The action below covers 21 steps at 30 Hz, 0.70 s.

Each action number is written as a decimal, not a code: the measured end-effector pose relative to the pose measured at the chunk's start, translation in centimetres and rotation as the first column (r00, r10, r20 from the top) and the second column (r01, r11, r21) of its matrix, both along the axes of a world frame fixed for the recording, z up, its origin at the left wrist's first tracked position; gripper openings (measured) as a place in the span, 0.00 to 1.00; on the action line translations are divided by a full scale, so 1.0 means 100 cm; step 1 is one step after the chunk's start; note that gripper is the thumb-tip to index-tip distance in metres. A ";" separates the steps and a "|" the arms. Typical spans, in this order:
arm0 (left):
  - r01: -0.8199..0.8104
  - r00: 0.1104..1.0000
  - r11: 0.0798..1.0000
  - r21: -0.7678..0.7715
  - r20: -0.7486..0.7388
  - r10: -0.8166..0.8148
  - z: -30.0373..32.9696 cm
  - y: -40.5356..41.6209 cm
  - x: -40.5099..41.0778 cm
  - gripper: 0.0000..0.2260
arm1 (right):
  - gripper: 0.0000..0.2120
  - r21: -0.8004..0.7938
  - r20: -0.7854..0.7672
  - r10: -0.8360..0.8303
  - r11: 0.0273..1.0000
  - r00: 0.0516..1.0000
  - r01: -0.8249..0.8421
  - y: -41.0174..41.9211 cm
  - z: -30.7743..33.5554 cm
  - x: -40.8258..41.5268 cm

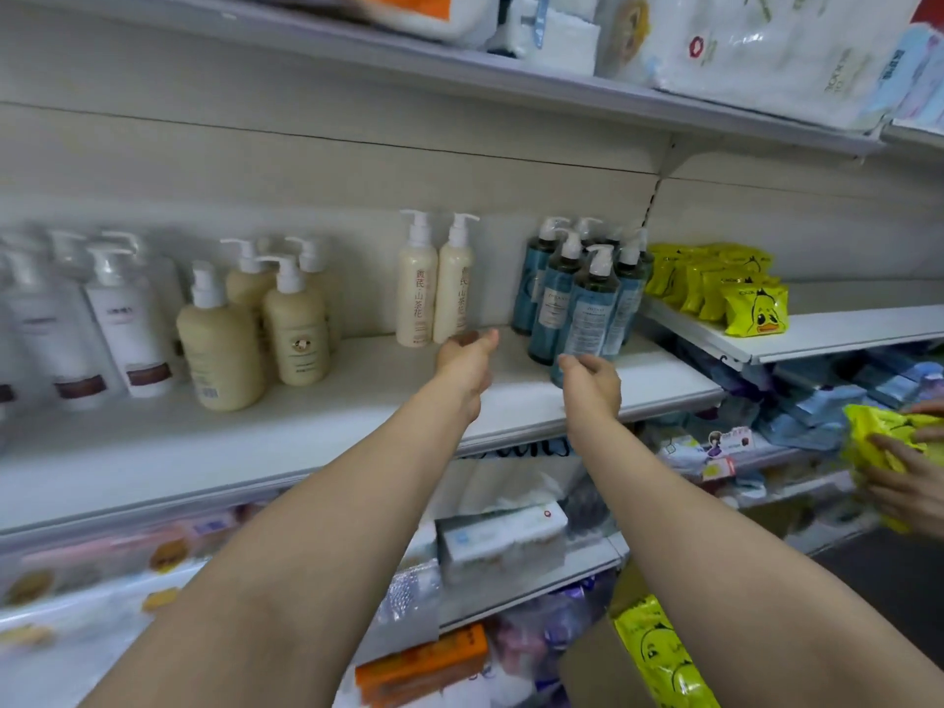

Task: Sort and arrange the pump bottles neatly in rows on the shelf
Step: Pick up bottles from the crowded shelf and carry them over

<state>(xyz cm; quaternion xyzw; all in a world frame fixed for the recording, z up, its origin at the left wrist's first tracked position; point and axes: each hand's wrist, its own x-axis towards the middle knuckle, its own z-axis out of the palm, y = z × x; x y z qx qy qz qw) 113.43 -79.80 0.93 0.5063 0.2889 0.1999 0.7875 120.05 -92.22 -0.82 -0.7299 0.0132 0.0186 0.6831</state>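
The white shelf (pixel 357 416) is seen to carry four groups of pump bottles. At nine o'clock, about four white bottles (pixel 127 324) are blurred – an exact count cannot be given. Four squat cream bottles (pixel 296 329) are grouped beside them, two tall cream bottles (pixel 416 298) are set together at the back near twelve o'clock, and roughly seven blue bottles (pixel 587 309) are clustered at one o'clock.

The left hand (pixel 467 362) is held with fingers loosely extended, just below the base of the tall cream pair; contact cannot be judged. The right hand (pixel 595 383) is curled round the lower part of the frontmost blue bottle (pixel 582 324).

Yellow duck packets (pixel 756 311) are stacked on the neighbouring shelf at two o'clock – another person's hand (pixel 904 482) is seen holding one at four o'clock.
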 end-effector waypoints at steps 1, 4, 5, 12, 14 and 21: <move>-0.017 1.000 1.000 0.001 0.012 0.017 0.001 0.006 -0.011 0.23 | 0.19 -0.004 0.015 0.002 1.000 1.000 -0.001 0.007 0.004 -0.011; -0.059 0.998 0.998 0.001 0.033 0.059 0.002 0.030 -0.050 0.19 | 0.18 -0.023 0.037 0.067 0.998 0.997 -0.066 0.036 0.009 -0.047; -0.071 0.997 0.997 -0.005 0.037 0.071 0.002 0.039 -0.065 0.17 | 0.17 -0.031 0.046 0.099 0.995 0.994 -0.097 0.047 0.010 -0.061; -0.209 0.976 0.978 0.005 0.059 0.208 0.002 0.110 -0.214 0.14 | 0.10 -0.042 -0.023 0.339 0.940 0.940 -0.340 0.136 0.010 -0.183; -0.276 0.961 0.961 0.012 0.029 0.275 0.003 0.132 -0.269 0.15 | 0.07 -0.029 -0.048 0.445 0.894 0.894 -0.446 0.163 0.011 -0.229; -0.554 0.831 0.832 0.029 -0.034 0.555 -0.001 0.183 -0.460 0.24 | 0.21 0.055 -0.096 0.747 0.663 0.657 -0.746 0.244 0.014 -0.387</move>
